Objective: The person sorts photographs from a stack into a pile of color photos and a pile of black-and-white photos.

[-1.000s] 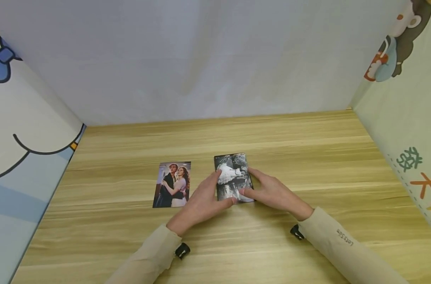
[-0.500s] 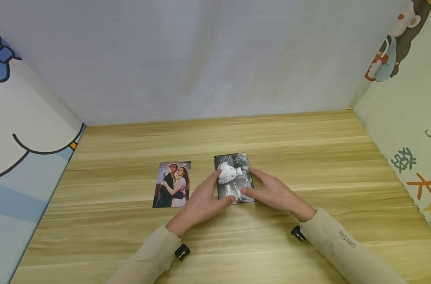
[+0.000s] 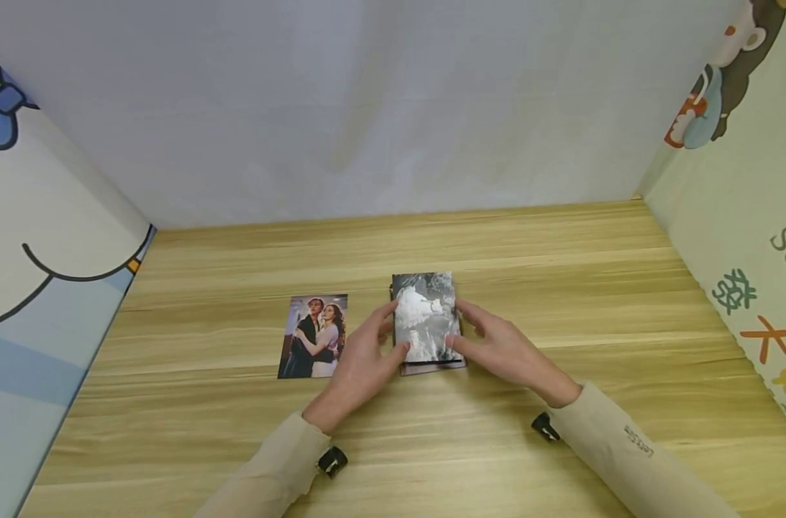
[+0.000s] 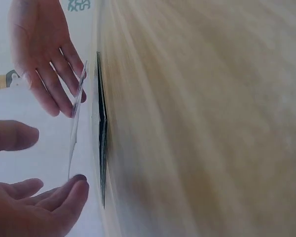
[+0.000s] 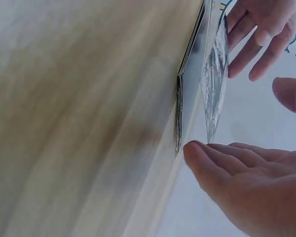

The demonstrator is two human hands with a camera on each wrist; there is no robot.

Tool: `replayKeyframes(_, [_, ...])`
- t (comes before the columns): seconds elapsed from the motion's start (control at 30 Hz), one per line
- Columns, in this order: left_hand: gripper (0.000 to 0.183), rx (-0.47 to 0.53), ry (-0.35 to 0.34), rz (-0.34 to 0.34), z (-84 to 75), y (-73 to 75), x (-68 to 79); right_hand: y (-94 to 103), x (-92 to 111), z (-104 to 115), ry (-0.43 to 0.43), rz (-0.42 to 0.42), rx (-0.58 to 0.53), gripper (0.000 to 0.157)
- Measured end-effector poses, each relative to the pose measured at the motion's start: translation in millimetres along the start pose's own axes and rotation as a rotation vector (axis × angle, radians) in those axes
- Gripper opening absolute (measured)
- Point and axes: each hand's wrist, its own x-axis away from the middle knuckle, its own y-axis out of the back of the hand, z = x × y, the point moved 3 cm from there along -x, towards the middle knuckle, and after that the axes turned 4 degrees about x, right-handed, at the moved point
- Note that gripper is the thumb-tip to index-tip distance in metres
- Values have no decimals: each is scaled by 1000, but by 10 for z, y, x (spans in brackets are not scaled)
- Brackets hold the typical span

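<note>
Glossy black-and-white rectangular photo card (image 3: 425, 316) is up in the air just above the squarish stack of thin dark-edged cards (image 3: 434, 367), with a gap showing in both wrist views. Left hand (image 3: 360, 363) and right hand (image 3: 501, 350) flank it: fingers fairly straight, tips meeting its long side edges. Thumbs stand apart from the fingers in the wrist views, so I read it as carried between the two hands, not pinched by either; exact contact under the card I can't fully tell. Handling guess: very light, thin stock, stiff enough to hold flat but likely to bow if squeezed inward. Sheen across the print suggests a slick face, so cards would probably slide on each other and pick up prints or scuffs. Best hold: opposite long edges near mid-length, light and even, pads off the printed face; corners look the weak spot for dings. Stack edges splay a bit in the wrist views, so a snagged lower card is a risk. Colour photo card of an embracing couple (image 3: 313, 336) lies flat on the yellowish wood-grain table (image 3: 528, 280), just beside the left hand.
</note>
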Motion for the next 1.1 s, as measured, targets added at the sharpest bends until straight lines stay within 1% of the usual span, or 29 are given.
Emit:
replayKeyframes(0.13, [67, 56, -35, -53, -3, 6, -12, 15, 2, 1, 18, -30, -48, 71])
replayKeyframes(0.3, [64, 98, -75, -116, 6, 6, -19, 27, 8, 19, 33, -79, -92, 67])
replayKeyframes(0.4, [63, 122, -91, -140, 9, 4, -21, 27, 15, 29, 16, -114, -103, 65])
replayKeyframes(0.5, [63, 140, -102, -156, 6, 6, -20, 27, 21, 40, 9, -159, -111, 64])
replayKeyframes(0.67, [65, 179, -107, -173, -13, 10, -12, 30, 11, 49, 10, -213, -149, 68])
replayKeyframes(0.83, [66, 221, -92, -189, -33, 17, -6, 37, 4, 61, 11, -235, -186, 73])
replayKeyframes(1.1, [64, 283, -112, -195, -88, -9, -18, 75, 41, 60, 17, -250, -177, 72])
